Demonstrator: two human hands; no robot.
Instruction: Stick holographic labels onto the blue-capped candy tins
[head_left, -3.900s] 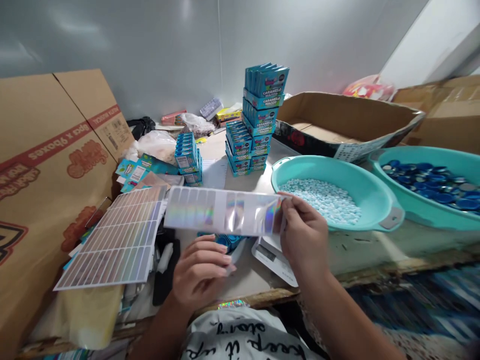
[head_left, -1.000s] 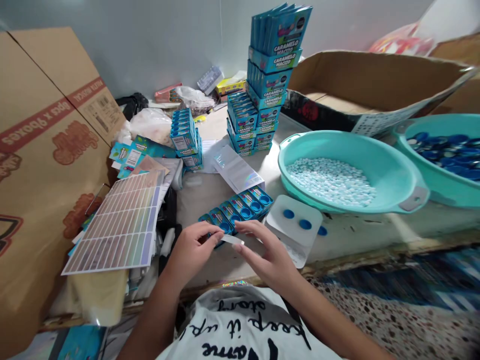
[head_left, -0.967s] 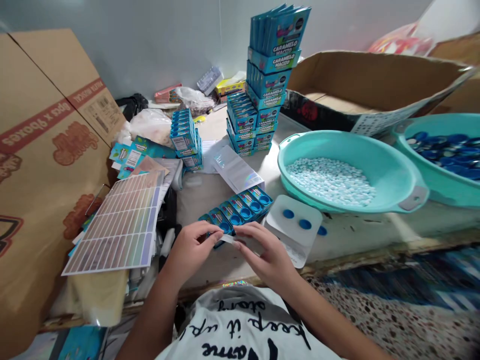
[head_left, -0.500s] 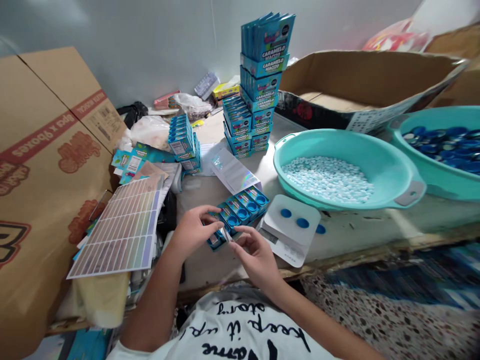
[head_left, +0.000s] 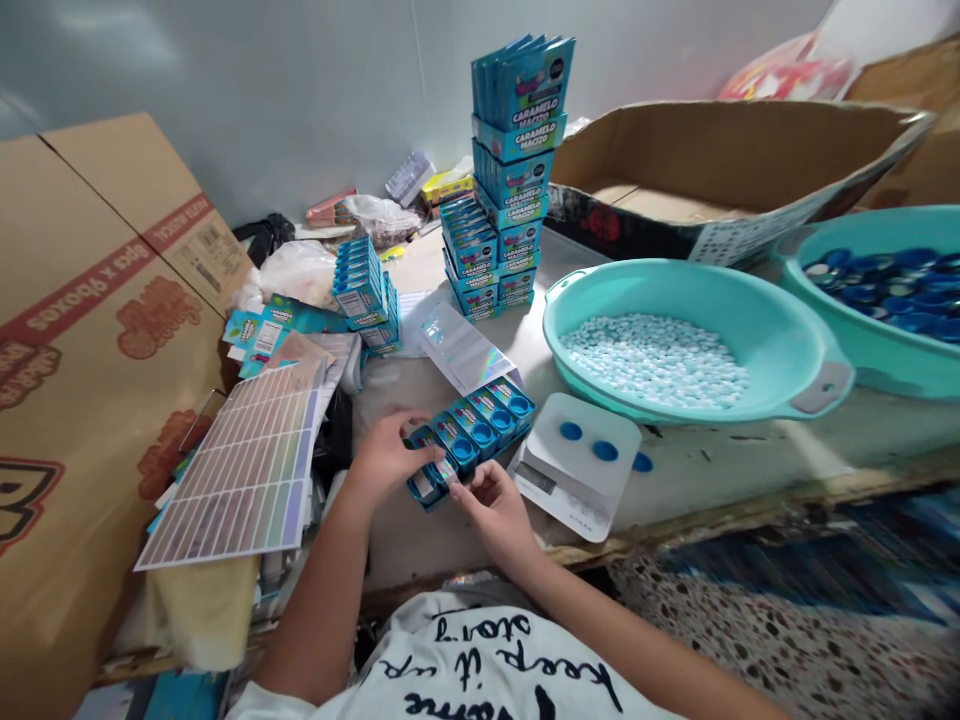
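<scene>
Pale bench [head_left: 390, 540] starts just past my shirt, under both hands. Right hand [head_left: 499, 512]: thumb and forefinger closed on one shiny sticker [head_left: 448, 470]. Left hand [head_left: 386, 460]: half open, fingers over the near end of one row of blue boxes [head_left: 484, 435], thumb at the sticker; whether it grips or only rests, I can't tell. That sticker lies against the row's near end, and I'd expect it light, limp and tacky, easily creased, best taken by its edges. Those boxes look like thin card, so I'd steady them low and not squeeze. I count four uncovered round blue tops along them. Just right, one scale [head_left: 577, 470] carries two blue discs [head_left: 604, 451], with a third beside it. Farther off: one silvery sheet [head_left: 461, 345], two turquoise basins [head_left: 780, 340], then three stacks of blue packs [head_left: 517, 180].
</scene>
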